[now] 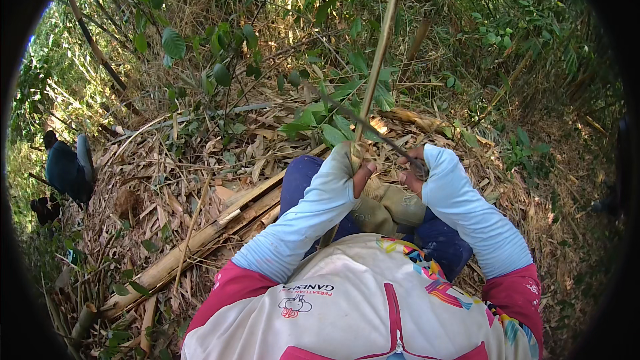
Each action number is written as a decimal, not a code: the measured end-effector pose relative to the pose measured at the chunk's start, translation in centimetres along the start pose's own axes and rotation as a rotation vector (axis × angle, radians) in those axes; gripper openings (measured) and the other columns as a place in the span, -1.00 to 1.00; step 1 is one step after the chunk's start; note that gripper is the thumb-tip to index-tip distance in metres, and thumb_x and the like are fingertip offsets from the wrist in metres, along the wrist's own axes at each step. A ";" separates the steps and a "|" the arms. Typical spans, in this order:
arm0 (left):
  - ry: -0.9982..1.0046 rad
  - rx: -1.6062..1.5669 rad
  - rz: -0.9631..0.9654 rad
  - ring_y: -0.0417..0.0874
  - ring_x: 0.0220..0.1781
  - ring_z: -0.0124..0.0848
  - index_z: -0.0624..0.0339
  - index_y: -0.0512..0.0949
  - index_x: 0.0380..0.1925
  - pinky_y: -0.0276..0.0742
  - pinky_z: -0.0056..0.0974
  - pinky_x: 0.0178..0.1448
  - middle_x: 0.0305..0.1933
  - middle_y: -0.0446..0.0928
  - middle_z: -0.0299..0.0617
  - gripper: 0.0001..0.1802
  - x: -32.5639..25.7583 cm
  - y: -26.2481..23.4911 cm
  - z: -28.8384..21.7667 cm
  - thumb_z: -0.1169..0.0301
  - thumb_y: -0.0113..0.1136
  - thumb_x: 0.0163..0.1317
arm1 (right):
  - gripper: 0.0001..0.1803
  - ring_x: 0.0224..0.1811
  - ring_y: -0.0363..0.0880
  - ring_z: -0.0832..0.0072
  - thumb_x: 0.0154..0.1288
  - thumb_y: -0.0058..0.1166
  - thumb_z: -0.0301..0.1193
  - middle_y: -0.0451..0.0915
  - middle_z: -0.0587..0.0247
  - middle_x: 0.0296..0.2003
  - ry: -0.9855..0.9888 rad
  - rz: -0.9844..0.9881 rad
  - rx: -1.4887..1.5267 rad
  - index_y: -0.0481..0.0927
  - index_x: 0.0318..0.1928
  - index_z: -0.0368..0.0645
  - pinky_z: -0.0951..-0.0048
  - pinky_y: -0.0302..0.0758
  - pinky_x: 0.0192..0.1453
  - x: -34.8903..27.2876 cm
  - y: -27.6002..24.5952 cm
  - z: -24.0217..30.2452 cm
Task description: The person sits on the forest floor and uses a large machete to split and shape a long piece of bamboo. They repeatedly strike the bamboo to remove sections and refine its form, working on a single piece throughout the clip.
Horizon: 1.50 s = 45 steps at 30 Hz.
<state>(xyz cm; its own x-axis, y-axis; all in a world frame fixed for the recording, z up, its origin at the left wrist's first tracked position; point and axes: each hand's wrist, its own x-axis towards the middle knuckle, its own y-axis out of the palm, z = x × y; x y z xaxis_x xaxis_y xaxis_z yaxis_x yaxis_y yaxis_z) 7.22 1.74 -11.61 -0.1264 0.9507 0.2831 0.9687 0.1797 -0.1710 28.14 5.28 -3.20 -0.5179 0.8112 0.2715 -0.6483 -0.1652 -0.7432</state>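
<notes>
My left hand [360, 172] is closed around the lower end of a long, thin bamboo strip [382, 47], which rises away from me past the top edge of the view. Khaki cloth covers part of that hand, while the thumb shows bare. In my closed right hand [413, 170] is a long dark knife [347, 112], somewhat blurred. Its blade points to the far left and crosses the strip just above my left hand. Whether blade and strip touch, I cannot tell. Both forearms wear pale blue sleeves.
Cut bamboo poles [193, 247] lie on dry leaf litter [157, 170] at my left. My khaki footwear [380, 213] shows below my hands. A dark teal bundle-like object [67, 170] stands at far left. Leafy plants [333, 120] and dense bamboo growth [533, 73] surround the spot.
</notes>
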 end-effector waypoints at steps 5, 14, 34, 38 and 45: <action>-0.089 -0.038 0.042 0.53 -0.12 -0.28 0.39 0.27 0.17 0.43 -0.24 0.03 -0.12 0.52 0.02 -0.45 0.5 -0.7 -1.3 0.38 0.18 0.23 | -0.63 -0.55 0.37 0.82 0.05 0.46 -0.29 0.46 0.57 -0.60 0.200 -0.113 0.590 0.58 -0.21 -0.17 0.66 0.32 -0.47 0.7 0.3 0.5; 0.128 0.039 -0.036 0.51 -0.02 -0.34 0.37 0.18 0.24 0.39 -0.33 0.11 -0.02 0.49 -0.05 -0.35 0.3 0.2 -3.4 0.54 0.22 0.17 | -0.62 -0.44 0.47 0.73 0.08 0.44 -0.29 0.55 0.44 -0.45 0.097 -0.307 0.762 0.55 -0.22 -0.23 0.65 0.42 -0.35 4.1 4.1 2.7; 0.076 -0.057 0.005 0.52 -0.12 -0.39 0.35 0.20 0.27 0.45 -0.30 0.01 -0.13 0.54 -0.09 -0.36 0.6 0.3 -1.8 0.56 0.19 0.20 | -0.74 -0.53 0.52 0.66 0.19 0.34 -0.33 0.52 0.43 -0.57 0.185 -0.173 0.919 0.52 -0.35 -0.17 0.59 0.40 -0.51 3.8 5.3 2.7; -0.001 -0.124 0.082 0.52 0.06 -0.40 0.33 0.19 0.28 0.40 -0.32 0.16 0.03 0.52 -0.10 -0.37 1.2 -0.7 -2.3 0.56 0.16 0.20 | -0.74 -0.53 0.52 0.70 0.17 0.37 -0.35 0.55 0.42 -0.56 0.041 -0.243 0.804 0.53 -0.33 -0.19 0.65 0.41 -0.47 3.9 4.6 1.5; -0.127 -0.363 0.085 0.52 -0.07 -0.48 0.31 0.26 0.23 0.47 -0.32 0.01 -0.09 0.52 -0.18 -0.41 2.4 -2.3 -1.7 0.48 0.20 0.21 | -0.76 -0.52 0.50 0.56 0.00 0.37 -0.49 0.55 0.33 -0.56 0.072 -0.196 0.117 0.56 -0.33 -0.20 0.55 0.43 -0.39 -0.4 1.5 -1.9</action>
<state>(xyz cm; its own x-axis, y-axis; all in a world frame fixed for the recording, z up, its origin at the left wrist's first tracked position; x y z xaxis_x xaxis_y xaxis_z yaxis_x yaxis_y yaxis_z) 5.06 3.21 -8.90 -0.0462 0.9861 0.1595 0.9865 0.0199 0.1627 28.48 5.75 -5.55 -0.3375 0.8715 0.3557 -0.7950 -0.0616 -0.6035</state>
